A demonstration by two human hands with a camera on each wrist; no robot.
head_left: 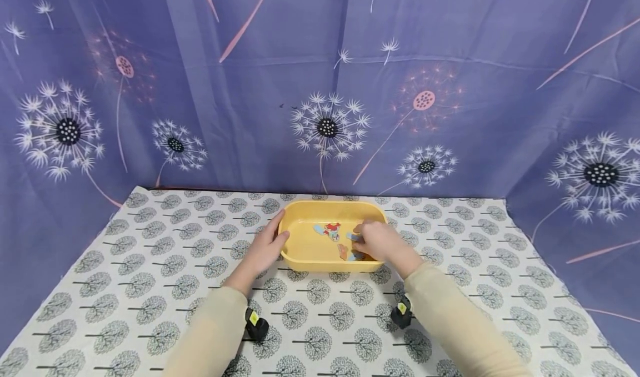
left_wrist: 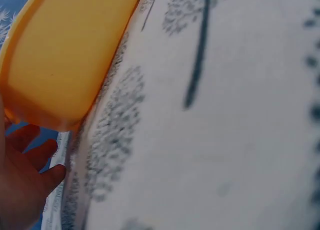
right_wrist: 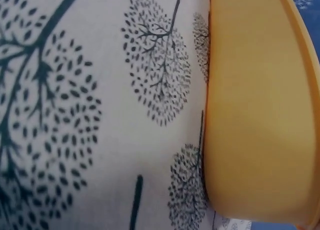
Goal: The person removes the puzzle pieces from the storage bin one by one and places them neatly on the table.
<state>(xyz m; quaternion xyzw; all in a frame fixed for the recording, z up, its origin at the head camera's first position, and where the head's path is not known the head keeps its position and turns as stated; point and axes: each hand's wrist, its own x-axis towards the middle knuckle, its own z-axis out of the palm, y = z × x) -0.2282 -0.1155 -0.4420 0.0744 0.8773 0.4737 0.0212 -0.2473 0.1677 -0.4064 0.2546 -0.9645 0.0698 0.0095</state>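
A yellow plastic tub [head_left: 305, 244] with rounded corners sits on the cloth-covered table. My left hand [head_left: 262, 249] holds its left end, thumb over the rim and the other fingers along the outer wall. The left wrist view shows several fingers [left_wrist: 42, 152] beside the wall's end. Inside the tub at the right, my right hand [head_left: 377, 239], slightly blurred, pinches a small light-blue piece [head_left: 352, 237] between thumb and fingertips. Near it lie an orange-brown flat piece [head_left: 343, 251] and another blue piece [head_left: 356, 256]. A red-and-blue cutout [head_left: 332, 231] lies near the middle.
White cloth with tree prints [head_left: 165, 288] covers the table. A purple curtain with dandelion prints [head_left: 260, 99] hangs behind and at both sides. Black wrist devices [head_left: 257, 327] sit under both forearms. The tub's outer wall [right_wrist: 255, 115] fills the right of the right wrist view.
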